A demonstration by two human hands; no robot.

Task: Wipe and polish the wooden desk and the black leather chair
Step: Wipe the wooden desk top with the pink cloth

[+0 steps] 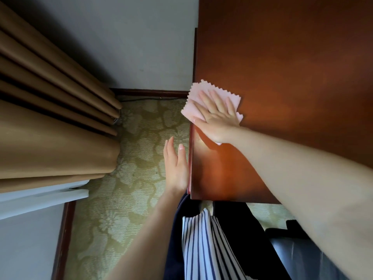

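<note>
Partly hidden: cloth (195,92) under right hand (217,118)

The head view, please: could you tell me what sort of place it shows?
Likely a hotel room or a similar furnished room: a polished wooden desk by the wall, heavy brown curtains, and patterned floral carpet.

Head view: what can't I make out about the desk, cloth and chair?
All in the head view.
Desk: top cut off by the top and right frame edges; right forearm covers a strip.
Pink cloth: middle hidden under the right hand.
Chair: only a corner shows, cut by the bottom edge.
Left hand: contact with the desk's side unclear.
</note>
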